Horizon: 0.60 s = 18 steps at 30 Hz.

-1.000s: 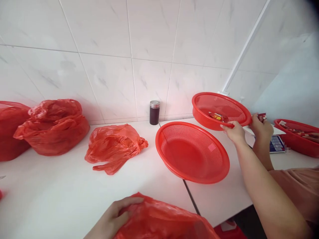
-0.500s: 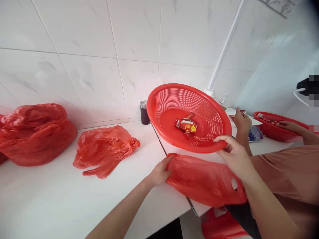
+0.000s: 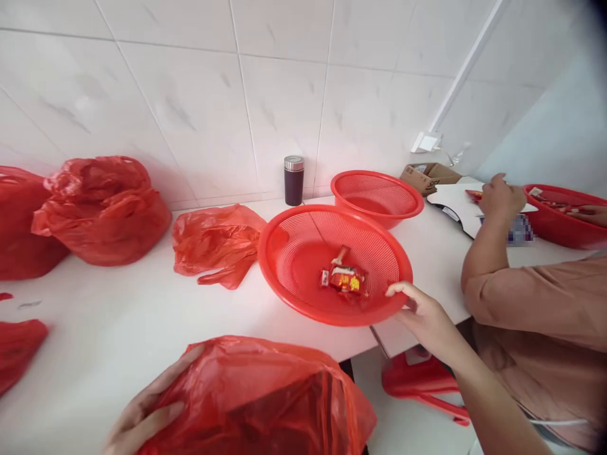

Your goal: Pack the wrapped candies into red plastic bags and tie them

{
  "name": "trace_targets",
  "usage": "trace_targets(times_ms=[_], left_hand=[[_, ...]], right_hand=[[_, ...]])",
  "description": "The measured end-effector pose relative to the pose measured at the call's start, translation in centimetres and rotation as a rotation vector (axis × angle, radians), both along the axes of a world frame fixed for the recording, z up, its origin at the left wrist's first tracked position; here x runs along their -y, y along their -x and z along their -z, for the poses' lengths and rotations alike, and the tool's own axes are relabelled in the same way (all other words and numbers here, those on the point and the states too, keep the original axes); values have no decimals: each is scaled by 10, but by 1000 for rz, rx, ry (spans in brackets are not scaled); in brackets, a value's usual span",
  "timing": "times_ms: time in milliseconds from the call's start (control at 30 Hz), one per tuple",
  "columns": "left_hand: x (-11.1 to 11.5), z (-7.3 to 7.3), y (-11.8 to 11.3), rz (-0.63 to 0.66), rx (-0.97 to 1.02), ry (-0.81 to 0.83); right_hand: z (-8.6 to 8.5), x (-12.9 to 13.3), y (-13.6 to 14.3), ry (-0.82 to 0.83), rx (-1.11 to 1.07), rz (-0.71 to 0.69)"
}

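Observation:
My right hand [image 3: 424, 316] grips the near right rim of a red perforated plastic basket [image 3: 289, 287], thumb and fingers on either side of the edge. A few small red-and-yellow wrapped packets [image 3: 347, 279] lie on the basket's bottom. Low in the view, my left hand [image 3: 154, 401] is closed on the left side of a thin red plastic bag [image 3: 256, 379]. The bag's mouth gapes toward me, and its inside is too dark to make out.
Left along the wall sit a stuffed red bag [image 3: 109, 215] and a crumpled one [image 3: 218, 243]. A dark tumbler [image 3: 294, 182], a second red basket [image 3: 379, 189] and a cardboard box [image 3: 429, 177] stand behind. A co-worker [image 3: 535, 303] is at the right; a red stool [image 3: 422, 379] is below.
The basket has come lower and left, uncovering the second basket and the box. My left hand has drawn the bag down and left, so its mouth now spreads wide. The camera view has shifted.

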<state>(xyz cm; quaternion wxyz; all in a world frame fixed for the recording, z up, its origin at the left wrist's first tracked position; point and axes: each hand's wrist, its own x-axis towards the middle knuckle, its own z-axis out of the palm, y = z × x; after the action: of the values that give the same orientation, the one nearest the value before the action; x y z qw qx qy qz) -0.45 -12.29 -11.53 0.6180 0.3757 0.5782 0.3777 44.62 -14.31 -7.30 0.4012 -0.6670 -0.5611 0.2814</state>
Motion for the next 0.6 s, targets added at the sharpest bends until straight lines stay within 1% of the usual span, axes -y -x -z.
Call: trace_targets(times_ms=[67,100,133,200,233,267,333,367,400,433,467,500,533,600], left_hand=[[4,-4,2,-106,108,42],[4,-9,0,-135,148,43],[4,-15,-4,-158,160,27],[2,-28,-13,-170,171,-7],[1,-35,-16,-169,174,-23],[0,-41,-18,-172,172,-40],[-4,-50,-20,-194,160,-86],[-6,-53,-20,-212,157,-115],[-8,-54,-19,-227,161,-144],[-10,-54,-19,-242,171,-173],[-12,-54,-19,-252,182,-197],[-14,-53,-20,-251,189,-217],[-15,-51,-20,-242,193,-233],[-16,-47,-22,-207,190,-245]], right_hand=[[10,-3,2,11,121,107],[11,-4,3,42,179,144],[7,-5,5,100,221,150],[-11,-7,8,253,246,82],[-24,-9,10,317,245,27],[-39,-12,13,346,249,-17],[-67,-23,19,310,311,-50],[-78,-33,22,274,370,-56],[-86,-45,25,241,441,-69],[-90,-59,27,224,518,-98],[-90,-74,30,232,598,-145],[-87,-91,31,269,676,-206],[-79,-107,32,334,747,-275],[-59,-135,33,501,858,-390]])
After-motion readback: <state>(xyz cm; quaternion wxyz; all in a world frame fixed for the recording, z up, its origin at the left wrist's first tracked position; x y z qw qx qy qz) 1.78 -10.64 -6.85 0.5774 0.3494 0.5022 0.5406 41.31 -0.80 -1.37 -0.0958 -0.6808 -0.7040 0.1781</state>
